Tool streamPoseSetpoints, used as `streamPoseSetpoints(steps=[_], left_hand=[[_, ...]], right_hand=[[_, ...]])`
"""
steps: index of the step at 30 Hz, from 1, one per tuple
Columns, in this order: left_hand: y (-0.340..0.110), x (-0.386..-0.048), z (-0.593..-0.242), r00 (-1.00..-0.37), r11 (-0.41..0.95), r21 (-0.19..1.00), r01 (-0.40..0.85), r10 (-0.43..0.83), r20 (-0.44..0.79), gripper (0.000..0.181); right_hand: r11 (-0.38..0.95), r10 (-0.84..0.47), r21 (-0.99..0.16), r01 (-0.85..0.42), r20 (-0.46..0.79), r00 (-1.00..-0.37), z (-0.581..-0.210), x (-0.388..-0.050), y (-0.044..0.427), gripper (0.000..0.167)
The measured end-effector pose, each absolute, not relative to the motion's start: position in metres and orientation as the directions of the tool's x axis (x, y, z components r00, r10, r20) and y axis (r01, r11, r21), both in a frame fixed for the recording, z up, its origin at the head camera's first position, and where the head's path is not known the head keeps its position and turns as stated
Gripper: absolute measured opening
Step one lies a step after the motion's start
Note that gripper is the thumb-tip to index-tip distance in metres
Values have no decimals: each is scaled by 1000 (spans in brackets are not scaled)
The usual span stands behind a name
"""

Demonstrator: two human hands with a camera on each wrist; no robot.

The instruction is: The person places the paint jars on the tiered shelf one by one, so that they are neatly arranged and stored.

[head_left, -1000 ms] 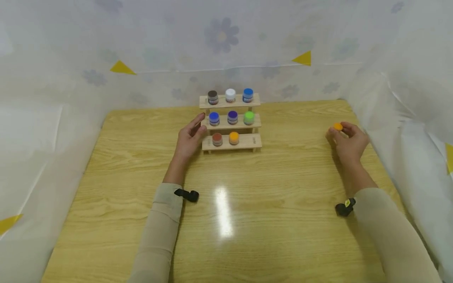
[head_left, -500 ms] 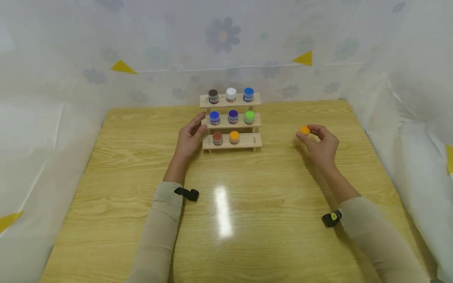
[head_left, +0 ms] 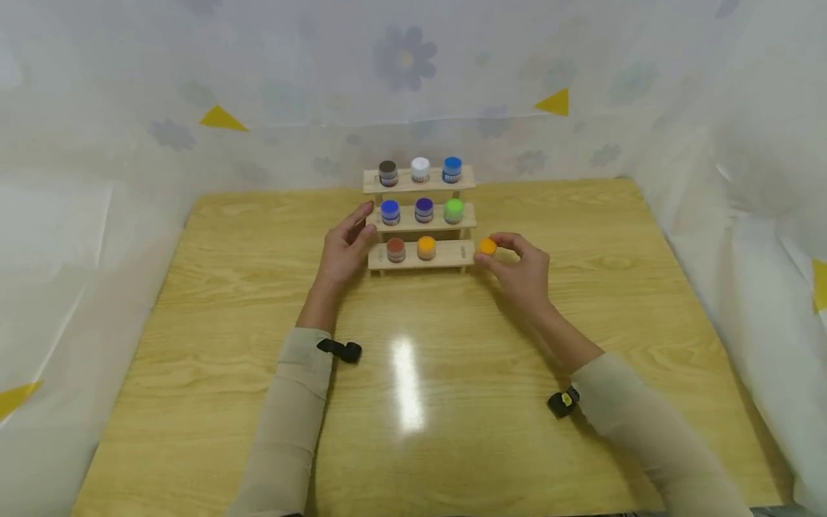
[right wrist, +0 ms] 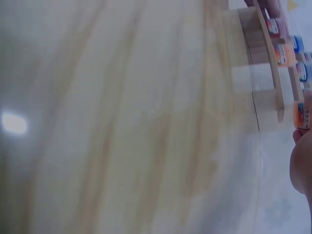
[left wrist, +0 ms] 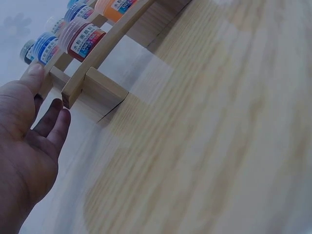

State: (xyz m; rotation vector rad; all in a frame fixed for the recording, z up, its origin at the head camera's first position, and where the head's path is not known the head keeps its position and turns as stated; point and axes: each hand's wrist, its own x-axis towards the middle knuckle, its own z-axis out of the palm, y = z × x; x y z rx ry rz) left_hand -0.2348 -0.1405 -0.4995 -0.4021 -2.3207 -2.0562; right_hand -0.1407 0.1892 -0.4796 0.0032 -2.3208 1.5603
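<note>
A three-tier wooden rack stands toward the back of the table, with small paint jars on each tier. My left hand holds its left end at the middle tier, thumb and fingers about the shelf end in the left wrist view. My right hand pinches an orange-lidded paint jar just beyond the bottom tier's right end. That tier carries a red-brown jar and another orange jar. In the right wrist view, the held orange jar partly shows beside the rack.
Blue, purple and green jars sit on the middle tier. The top tier bears black, white and blue ones. Pale patterned sheeting encloses the wooden table at back and sides.
My right hand has moved left from the table's right side, carrying the orange jar to the rack's right end. The left hand and the jars on the rack stay in place.
</note>
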Motion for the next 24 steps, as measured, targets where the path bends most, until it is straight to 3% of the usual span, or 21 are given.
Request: streamPoseSetpoints(steps=[16,24], left_hand=[[-138,-233,-505,-967,102,976,191,188,170,47],[-136,-217,-477,-970,95,983,157,201,135,48]], right_hand=[[431,144,-875,-221,308,-940,-496,-157,150,37],[436,147,-876,-205,294,-945,-496,-157,146,39]])
